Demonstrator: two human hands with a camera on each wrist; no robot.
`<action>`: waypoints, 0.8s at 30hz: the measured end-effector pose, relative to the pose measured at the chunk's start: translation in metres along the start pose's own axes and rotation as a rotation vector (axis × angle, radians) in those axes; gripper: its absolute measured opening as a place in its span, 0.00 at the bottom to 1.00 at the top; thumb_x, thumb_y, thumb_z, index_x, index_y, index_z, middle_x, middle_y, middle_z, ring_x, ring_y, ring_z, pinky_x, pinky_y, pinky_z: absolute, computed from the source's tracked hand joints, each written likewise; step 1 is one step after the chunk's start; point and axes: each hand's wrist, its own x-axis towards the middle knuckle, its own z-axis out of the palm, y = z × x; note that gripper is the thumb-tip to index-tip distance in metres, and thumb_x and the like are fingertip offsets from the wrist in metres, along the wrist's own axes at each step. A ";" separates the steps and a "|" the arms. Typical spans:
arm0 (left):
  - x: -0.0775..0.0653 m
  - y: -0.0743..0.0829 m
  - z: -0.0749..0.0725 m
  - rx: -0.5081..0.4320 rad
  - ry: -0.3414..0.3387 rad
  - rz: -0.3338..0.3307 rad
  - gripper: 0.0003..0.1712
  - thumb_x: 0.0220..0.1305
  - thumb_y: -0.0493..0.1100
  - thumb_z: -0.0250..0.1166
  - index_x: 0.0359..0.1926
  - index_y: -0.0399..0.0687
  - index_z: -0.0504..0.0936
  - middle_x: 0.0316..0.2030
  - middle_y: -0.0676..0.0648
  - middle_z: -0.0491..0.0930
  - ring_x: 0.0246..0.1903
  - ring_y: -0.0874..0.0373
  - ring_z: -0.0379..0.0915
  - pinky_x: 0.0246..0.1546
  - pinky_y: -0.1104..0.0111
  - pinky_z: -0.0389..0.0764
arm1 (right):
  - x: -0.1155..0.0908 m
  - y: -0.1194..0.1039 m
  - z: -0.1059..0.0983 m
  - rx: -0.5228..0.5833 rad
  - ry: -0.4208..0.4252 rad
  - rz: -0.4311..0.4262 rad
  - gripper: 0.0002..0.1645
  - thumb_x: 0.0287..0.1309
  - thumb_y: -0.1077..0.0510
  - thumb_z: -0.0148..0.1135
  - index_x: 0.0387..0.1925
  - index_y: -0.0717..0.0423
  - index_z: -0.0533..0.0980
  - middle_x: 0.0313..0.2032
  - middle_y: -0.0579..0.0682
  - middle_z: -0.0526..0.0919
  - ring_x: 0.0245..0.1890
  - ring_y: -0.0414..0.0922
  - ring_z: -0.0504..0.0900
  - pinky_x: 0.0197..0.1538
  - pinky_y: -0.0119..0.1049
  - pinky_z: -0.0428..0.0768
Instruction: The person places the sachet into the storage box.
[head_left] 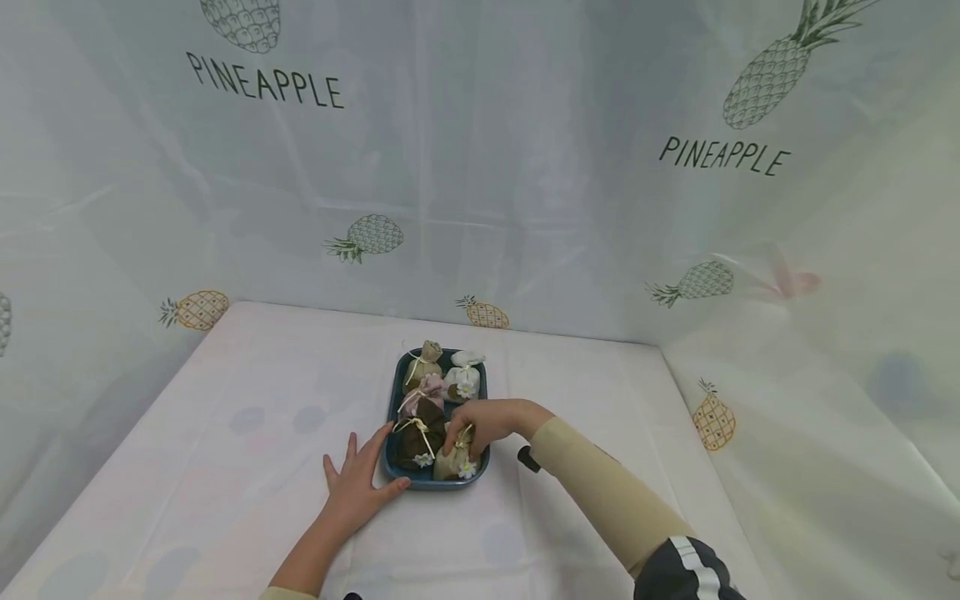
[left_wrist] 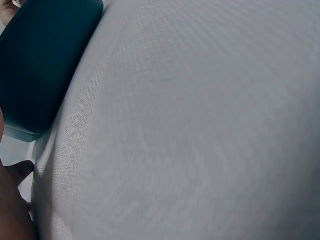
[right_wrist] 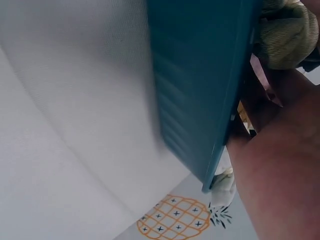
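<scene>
A dark blue rectangular tray (head_left: 439, 485) holds several small drawstring pouches decorated with white flowers. My right hand (head_left: 491, 419) reaches in from the right and grips the beige pouch (head_left: 447, 465) in the front right of the tray; in the right wrist view the fingers pass over the tray wall (right_wrist: 200, 75) beside pouch fabric (right_wrist: 287, 37). My left hand (head_left: 358, 489) is spread, with forefinger and thumb at the tray's left edge. The left wrist view shows the tray's outer side (left_wrist: 47, 60) and part of that hand.
Also in the tray are a dark brown pouch (head_left: 412, 442) at front left, a pink one (head_left: 422, 396), a tan one (head_left: 422, 369) at back left and a white one (head_left: 463, 379) at back right. A white cloth (head_left: 300, 375) covers the table, with a pineapple-print curtain (head_left: 480, 167) behind.
</scene>
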 end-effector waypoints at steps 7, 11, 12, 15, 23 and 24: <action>-0.001 -0.002 -0.001 0.008 0.005 0.000 0.53 0.52 0.66 0.69 0.74 0.60 0.54 0.69 0.38 0.63 0.69 0.25 0.38 0.56 0.26 0.26 | -0.011 -0.002 -0.002 -0.003 0.062 -0.008 0.25 0.49 0.66 0.74 0.48 0.41 0.84 0.48 0.34 0.79 0.56 0.36 0.73 0.54 0.30 0.74; -0.001 -0.003 0.000 0.005 0.010 0.004 0.53 0.52 0.66 0.69 0.74 0.60 0.55 0.69 0.37 0.63 0.69 0.25 0.38 0.56 0.26 0.26 | -0.018 0.003 -0.003 0.004 0.114 -0.048 0.23 0.50 0.64 0.74 0.49 0.43 0.84 0.47 0.33 0.80 0.54 0.34 0.74 0.54 0.30 0.74; -0.001 -0.003 0.000 0.004 0.008 0.004 0.53 0.52 0.66 0.69 0.74 0.60 0.54 0.69 0.37 0.63 0.69 0.25 0.38 0.56 0.26 0.26 | -0.020 0.005 -0.004 0.011 0.133 -0.052 0.23 0.50 0.64 0.74 0.49 0.42 0.84 0.47 0.32 0.80 0.54 0.34 0.74 0.55 0.31 0.74; -0.001 -0.003 -0.002 0.007 0.001 0.003 0.53 0.53 0.66 0.68 0.74 0.60 0.54 0.69 0.37 0.63 0.69 0.25 0.38 0.56 0.26 0.26 | -0.026 0.011 -0.005 0.052 0.187 -0.066 0.23 0.51 0.66 0.73 0.48 0.43 0.84 0.50 0.35 0.80 0.57 0.37 0.73 0.59 0.38 0.73; -0.001 -0.001 -0.011 0.036 -0.025 0.007 0.52 0.54 0.66 0.67 0.74 0.59 0.54 0.70 0.37 0.61 0.68 0.25 0.43 0.55 0.25 0.30 | -0.043 0.023 -0.004 0.124 0.279 -0.081 0.23 0.55 0.66 0.69 0.52 0.45 0.82 0.56 0.47 0.78 0.61 0.45 0.71 0.59 0.57 0.70; 0.000 -0.001 -0.012 0.041 -0.031 0.007 0.52 0.54 0.67 0.67 0.74 0.59 0.54 0.70 0.37 0.61 0.68 0.24 0.44 0.55 0.25 0.31 | -0.046 0.024 -0.003 0.130 0.289 -0.077 0.23 0.55 0.66 0.69 0.52 0.45 0.82 0.56 0.46 0.78 0.60 0.45 0.72 0.60 0.56 0.70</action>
